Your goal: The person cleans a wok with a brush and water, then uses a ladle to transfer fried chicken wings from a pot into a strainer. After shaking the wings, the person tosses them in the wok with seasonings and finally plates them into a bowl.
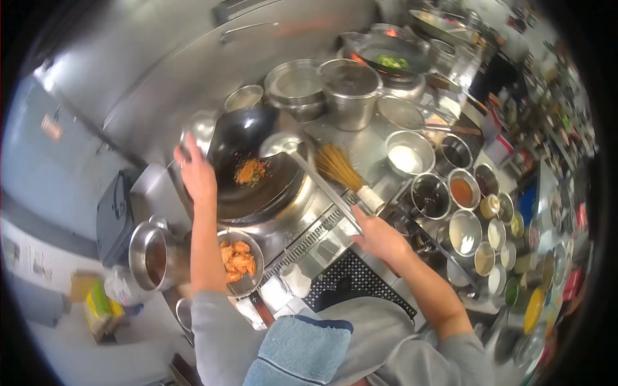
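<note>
Left hand point(195, 172) clamped on the wok point(248, 164) rim, right hand point(380, 237) closed round the ladle point(283, 145) handle, so imo keep the wok steady while stirring.

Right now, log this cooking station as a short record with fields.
left hand: left hand grips the near rim of the black wok
right hand: right hand holds the long ladle by its handle, bowl over the wok
wok contents: small orange-green heap
near the left arm: strainer of fried orange pieces, metal pot
beside the wok: bamboo brush
right side: seasoning bowls
</note>
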Available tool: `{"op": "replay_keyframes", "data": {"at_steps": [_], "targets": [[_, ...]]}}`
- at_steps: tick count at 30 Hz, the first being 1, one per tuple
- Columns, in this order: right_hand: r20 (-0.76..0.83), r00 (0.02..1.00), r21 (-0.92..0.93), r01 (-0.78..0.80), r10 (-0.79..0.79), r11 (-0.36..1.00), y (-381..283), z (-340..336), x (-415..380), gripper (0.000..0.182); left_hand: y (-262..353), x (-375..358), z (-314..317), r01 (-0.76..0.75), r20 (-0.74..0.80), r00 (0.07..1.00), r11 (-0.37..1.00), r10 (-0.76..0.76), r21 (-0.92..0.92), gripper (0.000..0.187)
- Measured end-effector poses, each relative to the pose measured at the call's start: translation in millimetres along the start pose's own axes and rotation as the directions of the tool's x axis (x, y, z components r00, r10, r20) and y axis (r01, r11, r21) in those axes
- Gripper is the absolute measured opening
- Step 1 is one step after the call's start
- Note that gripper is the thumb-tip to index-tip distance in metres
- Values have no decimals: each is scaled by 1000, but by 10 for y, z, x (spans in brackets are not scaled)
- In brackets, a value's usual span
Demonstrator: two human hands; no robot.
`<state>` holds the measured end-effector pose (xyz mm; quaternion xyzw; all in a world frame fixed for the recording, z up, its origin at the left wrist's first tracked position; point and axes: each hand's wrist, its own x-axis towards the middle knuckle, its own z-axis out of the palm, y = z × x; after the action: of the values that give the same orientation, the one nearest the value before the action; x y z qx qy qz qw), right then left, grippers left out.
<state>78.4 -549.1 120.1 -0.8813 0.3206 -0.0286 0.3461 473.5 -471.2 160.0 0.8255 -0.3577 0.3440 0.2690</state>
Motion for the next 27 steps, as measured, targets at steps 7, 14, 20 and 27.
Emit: {"op": "replay_keyframes", "data": {"at_steps": [7,14,20,27], "targets": [[-26,992,160,126,-123,979,197,-78,-360,66,-154,-123,-75,-471,217,831,855,513,-217,55],[-474,836,433,495,-276,753,72,-581,-2094,62,1583,-1394,-608,-249,252,845,764,472,-595,48],[-554,831,699,495,-48,516,434,-326,-3195,64,3218,-3394,-977,409,676,186,570,713,-713,42],[-603,774,717,420,193,556,820,-31,-4660,66,5152,-6014,-2473,667,286,-654,712,700,-219,40]]}}
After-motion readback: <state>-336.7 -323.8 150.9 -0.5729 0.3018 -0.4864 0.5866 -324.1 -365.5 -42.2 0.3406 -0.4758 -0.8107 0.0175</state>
